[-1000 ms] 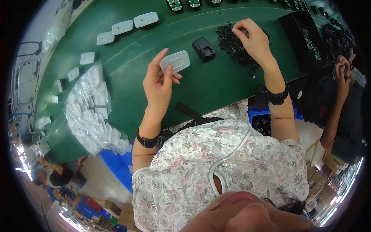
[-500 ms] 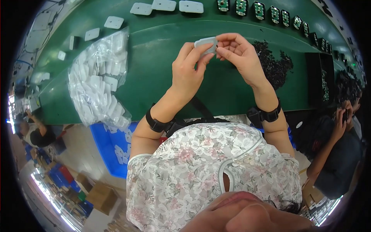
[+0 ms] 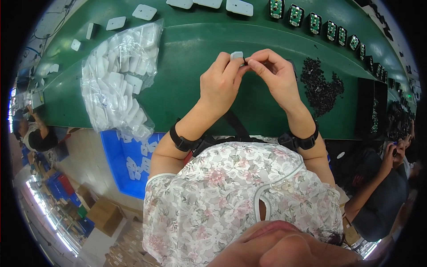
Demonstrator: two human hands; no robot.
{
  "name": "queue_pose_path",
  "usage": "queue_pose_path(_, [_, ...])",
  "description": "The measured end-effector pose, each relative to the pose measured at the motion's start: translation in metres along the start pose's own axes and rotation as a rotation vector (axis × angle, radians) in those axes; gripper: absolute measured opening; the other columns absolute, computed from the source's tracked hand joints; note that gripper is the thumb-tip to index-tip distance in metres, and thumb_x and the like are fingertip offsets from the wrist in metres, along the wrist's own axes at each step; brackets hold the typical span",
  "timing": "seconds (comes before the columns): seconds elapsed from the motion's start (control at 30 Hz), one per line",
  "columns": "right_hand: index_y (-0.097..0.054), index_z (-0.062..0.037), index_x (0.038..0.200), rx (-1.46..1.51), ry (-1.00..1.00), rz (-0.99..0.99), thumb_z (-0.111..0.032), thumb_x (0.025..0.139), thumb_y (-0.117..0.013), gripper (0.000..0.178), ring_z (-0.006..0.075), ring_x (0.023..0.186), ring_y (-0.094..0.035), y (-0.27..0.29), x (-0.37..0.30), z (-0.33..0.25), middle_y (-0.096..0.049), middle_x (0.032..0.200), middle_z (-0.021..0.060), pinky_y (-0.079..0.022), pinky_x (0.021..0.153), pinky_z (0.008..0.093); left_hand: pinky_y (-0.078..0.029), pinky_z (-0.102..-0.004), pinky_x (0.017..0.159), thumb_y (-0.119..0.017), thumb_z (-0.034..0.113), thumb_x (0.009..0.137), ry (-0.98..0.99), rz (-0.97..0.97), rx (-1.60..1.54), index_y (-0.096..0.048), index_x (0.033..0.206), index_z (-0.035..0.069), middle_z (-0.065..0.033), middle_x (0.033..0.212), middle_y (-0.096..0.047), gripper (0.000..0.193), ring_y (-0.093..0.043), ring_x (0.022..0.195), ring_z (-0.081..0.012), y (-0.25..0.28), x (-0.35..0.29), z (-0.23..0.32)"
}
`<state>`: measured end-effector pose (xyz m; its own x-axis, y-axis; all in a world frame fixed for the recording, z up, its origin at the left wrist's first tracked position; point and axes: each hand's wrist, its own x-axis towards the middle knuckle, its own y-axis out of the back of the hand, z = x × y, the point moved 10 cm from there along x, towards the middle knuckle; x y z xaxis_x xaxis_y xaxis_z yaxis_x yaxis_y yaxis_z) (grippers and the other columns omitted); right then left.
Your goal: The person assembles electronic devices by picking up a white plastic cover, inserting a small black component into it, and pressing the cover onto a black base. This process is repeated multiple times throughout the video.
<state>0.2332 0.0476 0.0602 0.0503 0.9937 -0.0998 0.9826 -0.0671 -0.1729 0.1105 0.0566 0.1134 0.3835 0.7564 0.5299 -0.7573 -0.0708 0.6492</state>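
My left hand [image 3: 221, 82] is closed, pinching a white plastic cover [image 3: 236, 55] that mostly hides behind its fingers; only a rounded end shows. Close against it, my right hand [image 3: 276, 75] has thumb and forefinger pressed together at a small black part [image 3: 245, 62], whose shape is too small to make out. Both hands meet above the green table, fingertips almost touching. To the right of my right hand lies a loose pile of small black parts [image 3: 319, 84]. A clear plastic bag [image 3: 100, 95] full of white covers rests on the left.
White covers [image 3: 239, 7] stand in a row along the far side. Black housings with green circuit boards [image 3: 296, 16] continue it rightward. A black box [image 3: 364, 104] sits right on the green table [image 3: 191, 58]. Below the left edge is a blue bin [image 3: 116, 164]. Another person [image 3: 378, 187] works at right.
The white cover has turned in my left hand, so less of it shows. My hands have come slightly lower and closer together at the black part. The whole view has shifted a little.
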Motion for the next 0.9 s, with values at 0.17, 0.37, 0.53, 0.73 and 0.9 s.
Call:
queue_pose_path(0.17, [-0.064, -0.001, 0.091, -0.445, 0.21, 0.11, -0.006, 0.084, -0.067, 0.009, 0.0089, 0.078, -0.058, 0.0, -0.007, -0.038, -0.062, 0.088, 0.0018, -0.046, 0.071, 0.0217, -0.046, -0.0341, 0.051, -0.068, 0.005, 0.078, 0.025, -0.072, -0.067, -0.063, 0.093, 0.007, -0.0076, 0.081, -0.052, 0.016, -0.058, 0.063, -0.0243, -0.001, 0.0, -0.003])
queue_pose_path(0.37, [-0.064, -0.0007, 0.087, -0.534, 0.183, 0.056, -0.005, 0.082, -0.068, 0.008, 0.0068, 0.066, -0.052, -0.001, -0.009, -0.038, -0.06, 0.08, -0.0002, -0.04, 0.058, 0.0204, -0.05, -0.0308, 0.055, -0.063, -0.002, 0.082, 0.133, -0.192, -0.319, -0.063, 0.1, 0.007, -0.0094, 0.085, -0.056, 0.02, -0.062, 0.067, -0.0215, -0.01, -0.006, -0.014])
queue_pose_path(0.53, [-0.063, -0.0004, 0.084, -0.476, 0.187, 0.115, -0.005, 0.081, -0.07, 0.009, 0.0059, 0.063, -0.048, 0.003, -0.012, -0.032, -0.058, 0.077, -0.0002, -0.036, 0.056, 0.0207, -0.055, -0.0278, 0.063, -0.055, -0.007, 0.087, 0.615, -0.189, -0.922, -0.055, 0.112, 0.001, -0.0125, 0.097, -0.061, 0.026, -0.066, 0.074, -0.0173, -0.03, -0.022, -0.037])
queue_pose_path(0.73, [-0.063, -0.0009, 0.082, -0.564, 0.2, 0.115, -0.006, 0.08, -0.07, 0.008, 0.0064, 0.066, -0.046, -0.003, -0.015, -0.024, -0.055, 0.078, -0.0006, -0.035, 0.057, 0.0209, -0.055, -0.0266, 0.078, -0.055, -0.003, 0.09, 0.796, -0.237, -1.059, -0.051, 0.11, -0.008, -0.0143, 0.099, -0.064, 0.021, -0.067, 0.084, -0.019, -0.041, -0.039, -0.048])
queue_pose_path(0.9, [-0.063, -0.0007, 0.082, -0.565, 0.154, 0.129, -0.006, 0.082, -0.07, 0.009, 0.0069, 0.067, -0.048, 0.001, -0.011, -0.016, -0.057, 0.08, 0.0, -0.037, 0.059, 0.0205, -0.054, -0.0259, 0.078, -0.057, -0.001, 0.09, 0.733, -0.2, -1.106, -0.055, 0.102, -0.006, -0.0109, 0.094, -0.064, 0.013, -0.067, 0.086, -0.0185, -0.043, -0.038, -0.046])
